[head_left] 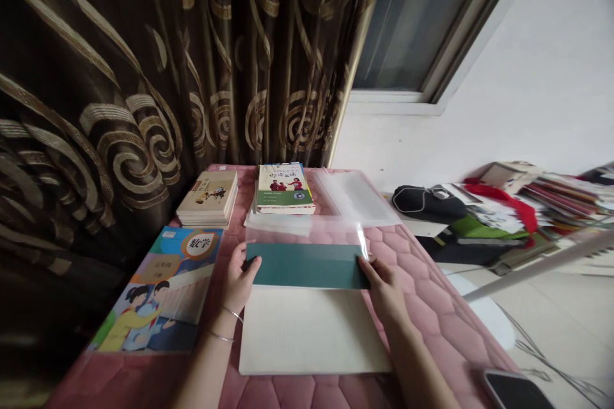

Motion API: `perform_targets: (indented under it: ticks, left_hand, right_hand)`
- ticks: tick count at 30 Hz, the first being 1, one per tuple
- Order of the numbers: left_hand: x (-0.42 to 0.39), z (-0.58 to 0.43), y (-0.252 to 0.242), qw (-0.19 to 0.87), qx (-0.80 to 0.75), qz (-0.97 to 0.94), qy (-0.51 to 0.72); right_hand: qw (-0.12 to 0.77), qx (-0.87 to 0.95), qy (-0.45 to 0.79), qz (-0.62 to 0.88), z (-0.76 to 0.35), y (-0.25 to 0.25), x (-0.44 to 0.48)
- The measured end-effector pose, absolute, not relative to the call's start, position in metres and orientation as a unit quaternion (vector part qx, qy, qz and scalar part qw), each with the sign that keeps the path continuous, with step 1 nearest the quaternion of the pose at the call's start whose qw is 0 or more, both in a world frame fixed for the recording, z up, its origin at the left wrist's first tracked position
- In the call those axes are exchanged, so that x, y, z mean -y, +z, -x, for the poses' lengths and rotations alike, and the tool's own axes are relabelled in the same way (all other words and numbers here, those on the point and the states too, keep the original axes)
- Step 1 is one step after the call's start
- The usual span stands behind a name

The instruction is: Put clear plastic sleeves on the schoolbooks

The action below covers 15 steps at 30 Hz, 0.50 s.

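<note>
Left hand and right hand clamp their grip on the flat teal panel, over the white-paged book, near-centre on the pink quilted bench; uneven tugging could crease the clear plastic film.

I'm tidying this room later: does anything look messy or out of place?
Yes: white papers, a red item and a black pouch lie jumbled to the right of the pink quilted surface. On that surface, the clear plastic sheets are unevenly fanned. I see no spill.
</note>
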<state>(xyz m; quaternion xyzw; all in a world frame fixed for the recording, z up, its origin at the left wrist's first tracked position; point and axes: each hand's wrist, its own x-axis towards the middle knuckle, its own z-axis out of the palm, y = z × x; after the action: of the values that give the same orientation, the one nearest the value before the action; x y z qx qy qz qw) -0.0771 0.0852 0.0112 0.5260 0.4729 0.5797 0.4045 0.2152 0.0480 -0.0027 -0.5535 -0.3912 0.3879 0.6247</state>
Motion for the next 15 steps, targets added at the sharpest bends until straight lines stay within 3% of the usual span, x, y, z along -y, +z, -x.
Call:
perform_targets:
  ticks: [15]
  left_hand:
    - [-0.087,0.076,-0.001,0.398,-0.477,-0.536,0.572]
  right_hand:
    - [0.619,0.401,0.339,0.584,-0.205,0.008,-0.046]
